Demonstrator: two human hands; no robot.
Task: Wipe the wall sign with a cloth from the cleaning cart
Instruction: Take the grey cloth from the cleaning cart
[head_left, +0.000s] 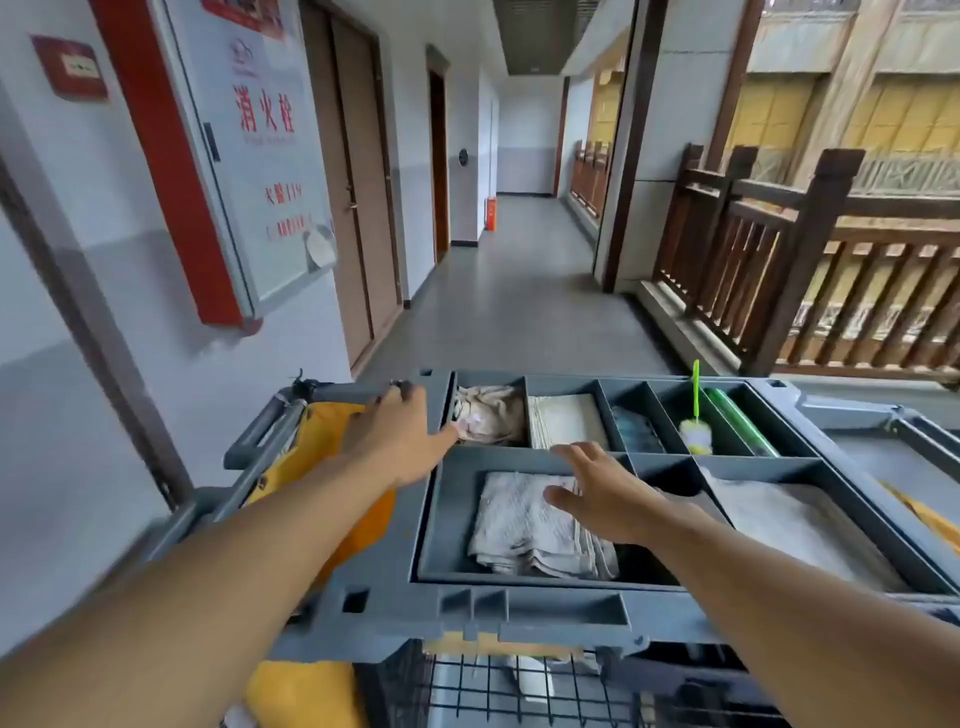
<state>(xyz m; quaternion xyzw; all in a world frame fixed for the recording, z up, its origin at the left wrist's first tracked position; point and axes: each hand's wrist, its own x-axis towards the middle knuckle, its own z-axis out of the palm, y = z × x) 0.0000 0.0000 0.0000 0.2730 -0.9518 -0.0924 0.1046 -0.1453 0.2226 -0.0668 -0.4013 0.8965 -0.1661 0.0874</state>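
A grey cleaning cart (561, 608) stands in front of me, its top tray split into compartments. A folded white cloth (519, 525) lies in the near left compartment. My right hand (597, 493) hovers over its right side, fingers spread, holding nothing. My left hand (400, 431) rests at the tray's left edge, above the yellow bag (322, 431), fingers apart and empty. On the left wall hangs a large red-framed white sign (260, 156) with red characters. A small red sign (70, 67) sits further left.
More cloths fill the far compartments: a crumpled beige one (491, 413) and a folded white one (566, 421). A green-handled brush (696, 415) stands upright. A wooden railing (779, 249) lines the right side. Brown doors (358, 208) follow the left wall down the corridor.
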